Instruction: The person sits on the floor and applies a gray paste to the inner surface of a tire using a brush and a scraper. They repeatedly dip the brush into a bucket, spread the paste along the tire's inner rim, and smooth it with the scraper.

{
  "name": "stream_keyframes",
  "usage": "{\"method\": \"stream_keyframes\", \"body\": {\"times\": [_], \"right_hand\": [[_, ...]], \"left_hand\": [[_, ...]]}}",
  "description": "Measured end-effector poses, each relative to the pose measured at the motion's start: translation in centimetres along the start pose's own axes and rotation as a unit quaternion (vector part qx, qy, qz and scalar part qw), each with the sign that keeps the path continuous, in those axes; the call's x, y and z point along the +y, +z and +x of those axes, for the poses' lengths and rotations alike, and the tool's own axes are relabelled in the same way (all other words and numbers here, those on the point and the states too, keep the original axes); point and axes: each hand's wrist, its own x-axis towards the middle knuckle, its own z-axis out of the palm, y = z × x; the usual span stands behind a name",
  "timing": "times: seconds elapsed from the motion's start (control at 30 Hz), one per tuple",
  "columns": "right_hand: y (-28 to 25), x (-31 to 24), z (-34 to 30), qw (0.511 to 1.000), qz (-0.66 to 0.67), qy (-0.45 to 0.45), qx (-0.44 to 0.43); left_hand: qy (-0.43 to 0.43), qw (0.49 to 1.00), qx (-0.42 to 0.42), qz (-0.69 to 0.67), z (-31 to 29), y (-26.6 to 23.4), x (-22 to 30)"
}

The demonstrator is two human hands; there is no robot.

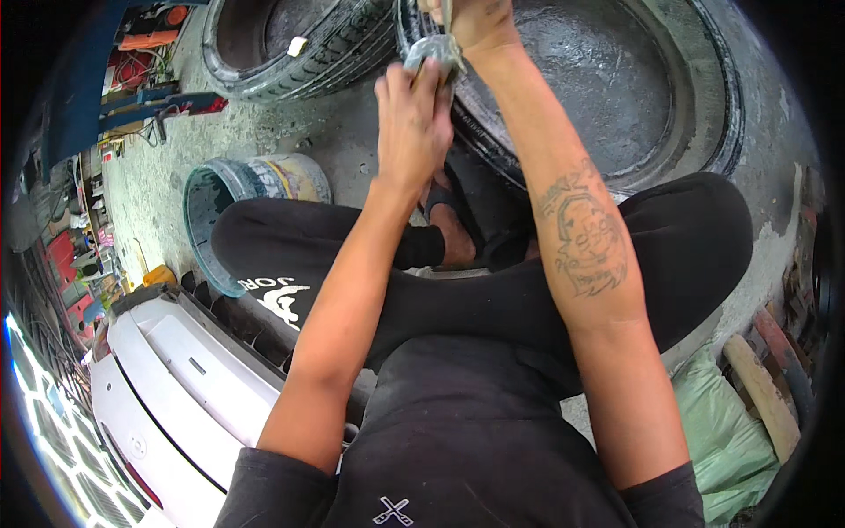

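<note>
Black T-shirt (458,440) fabric fills the near foreground, with black trousers (475,308) beyond it, the legs folded and knees spread, probably to leave room for both arms to reach forward.

Largest of the surroundings, a white car (167,378) stands at lower left, well apart from the hands. A large tyre (726,79) seems to lie on its side on the concrete floor (766,207), just past the knees, likely for steadiness and easy reach. Its opening frames a wet-looking grey surface; whether floor or liquid, I cannot tell. A treaded tyre (330,66) sits just left of it.

At lower right, a pale green sack (722,440) hides its contents. By one knee, a bucket (295,176) opens toward the left, its interior dark and its contents indistinct.

The left hand (414,123) curls its fingers over a grey wad (431,51), perhaps to press or steady it, above the large tyre's near left edge; contact is unclear. The right hand (480,31), partly cut off, closes around a slim strip (447,16) beside the wad. Smallest, a white lump (297,46) rests on the treaded tyre.
</note>
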Motion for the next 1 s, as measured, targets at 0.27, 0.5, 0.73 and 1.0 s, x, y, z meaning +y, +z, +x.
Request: {"method": "stream_keyframes", "body": {"times": [0.27,0.5,0.73,1.0], "right_hand": [[0.9,0.4,0.1,0.999,0.016,0.006,0.029],[0.4,0.5,0.2,1.000,-0.016,0.017,0.018],[-0.2,1.4,0.8,0.995,-0.006,-0.097,0.000],[0.1,-0.6,-0.6,0.997,0.037,-0.046,0.043]], "left_hand": [[0.001,1.000,0.001,0.011,-0.6,-0.5,-0.1],[0.013,1.000,0.002,-0.001,0.4,-0.8,0.1],[0.020,1.000,-0.004,0.019,0.3,-0.2,-0.2],[0.001,1.000,-0.022,0.014,-2.6,-1.3,0.3]]}}
